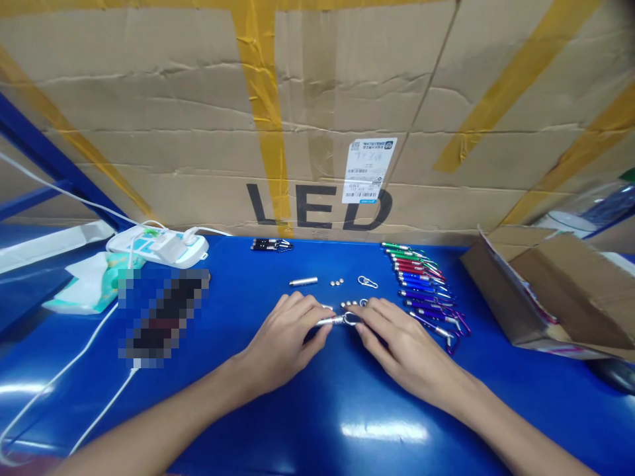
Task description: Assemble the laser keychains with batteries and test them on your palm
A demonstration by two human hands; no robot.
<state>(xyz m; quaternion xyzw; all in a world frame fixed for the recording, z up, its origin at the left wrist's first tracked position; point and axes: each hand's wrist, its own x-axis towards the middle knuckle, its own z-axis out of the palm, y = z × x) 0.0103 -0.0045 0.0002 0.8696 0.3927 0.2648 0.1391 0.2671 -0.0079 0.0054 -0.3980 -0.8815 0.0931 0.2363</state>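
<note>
My left hand [288,334] lies on the blue table with its fingers pinched round a small silver pen-light tube [331,320]. My right hand [397,337] meets it from the right, fingertips closed on the metal clip [351,318] at the tube's end. Just beyond the fingers sits a short row of small button cells [348,303]. Farther back lie another silver tube [303,281], three more button cells [337,283] and a loose silver clip [368,282].
A row of several coloured pen-lights [426,287] lies to the right, black ones [270,245] at the back. An open cardboard box [550,291] stands far right. A white power strip [159,246], cable, tissue pack [92,284] and blurred object sit left. A large cardboard wall [317,112] closes the back.
</note>
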